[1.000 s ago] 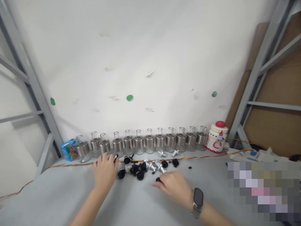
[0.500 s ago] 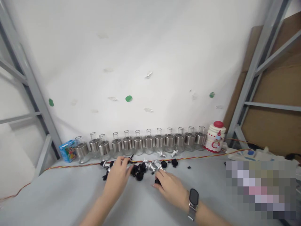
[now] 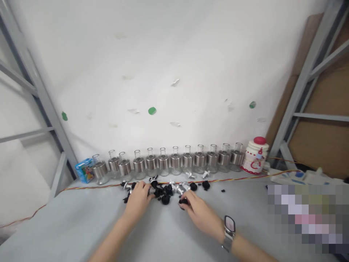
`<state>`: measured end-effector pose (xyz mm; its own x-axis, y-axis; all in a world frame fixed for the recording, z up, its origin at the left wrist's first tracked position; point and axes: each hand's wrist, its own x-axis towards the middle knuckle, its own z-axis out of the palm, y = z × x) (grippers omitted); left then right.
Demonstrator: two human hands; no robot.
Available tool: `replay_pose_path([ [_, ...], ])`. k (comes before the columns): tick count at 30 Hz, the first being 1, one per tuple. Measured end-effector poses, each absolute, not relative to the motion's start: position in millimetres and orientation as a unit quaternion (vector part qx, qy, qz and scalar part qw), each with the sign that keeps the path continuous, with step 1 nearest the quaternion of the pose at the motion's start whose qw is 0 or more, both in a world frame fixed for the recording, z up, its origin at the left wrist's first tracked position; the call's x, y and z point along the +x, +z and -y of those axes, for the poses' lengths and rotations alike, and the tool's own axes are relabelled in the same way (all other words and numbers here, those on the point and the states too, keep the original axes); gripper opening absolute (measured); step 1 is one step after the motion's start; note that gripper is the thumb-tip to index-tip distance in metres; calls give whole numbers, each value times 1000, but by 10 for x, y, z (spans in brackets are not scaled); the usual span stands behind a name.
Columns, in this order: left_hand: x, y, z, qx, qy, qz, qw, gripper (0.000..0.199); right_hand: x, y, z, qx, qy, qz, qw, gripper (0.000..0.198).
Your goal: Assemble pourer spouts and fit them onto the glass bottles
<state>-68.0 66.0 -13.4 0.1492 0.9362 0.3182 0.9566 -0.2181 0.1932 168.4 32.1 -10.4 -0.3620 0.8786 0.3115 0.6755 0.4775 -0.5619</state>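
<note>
My left hand (image 3: 138, 198) is closed over the left part of a pile of small parts. Between its thumb and fingers shows a black-and-silver bottle stopper (image 3: 154, 184), its lower end hidden by the fingers. My right hand (image 3: 203, 213), with a watch on the wrist, pinches a round black cap (image 3: 183, 202) at the pile's right front. Among the loose parts lie several black caps, one of them a round black cap (image 3: 165, 199) in front, and several silver stoppers, such as a silver stopper (image 3: 178, 188) between the hands.
A row of glass bottles with metal sleeves (image 3: 175, 159) stands along the wall. A blue box (image 3: 85, 171) is at its left end, a white jar with a red lid (image 3: 255, 156) at its right. A twisted red-yellow wire (image 3: 92, 187) crosses the grey table (image 3: 152, 236).
The view has shifted slightly. The black-and-silver stopper now stands up beside my left fingers. My right hand has turned a little, showing more of the black cap.
</note>
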Motion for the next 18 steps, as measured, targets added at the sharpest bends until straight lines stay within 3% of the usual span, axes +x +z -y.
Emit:
replay_pose_path([
  [4, -686, -160, -676, -760, -207, 616, 34, 25, 1678, -119, -341, -460, 208, 772, 388, 11],
  [11, -585, 71, -530, -686, -309, 657, 46, 31, 1678, -78, -334, -405, 162, 786, 438, 13],
  [12, -543, 126, -494, -667, -358, 654, -3, 32, 1677, -67, -324, -390, 147, 791, 448, 13],
  [14, -435, 216, -420, -632, -448, 599, -202, 36, 1675, -51, -295, -358, 114, 801, 465, 15],
  [16, -304, 258, -346, -568, -479, 515, -427, 43, 1668, -42, -256, -326, 71, 810, 482, 18],
  [18, -174, 252, -275, -512, -478, 453, -551, 45, 1654, -37, -216, -295, 23, 818, 494, 21],
])
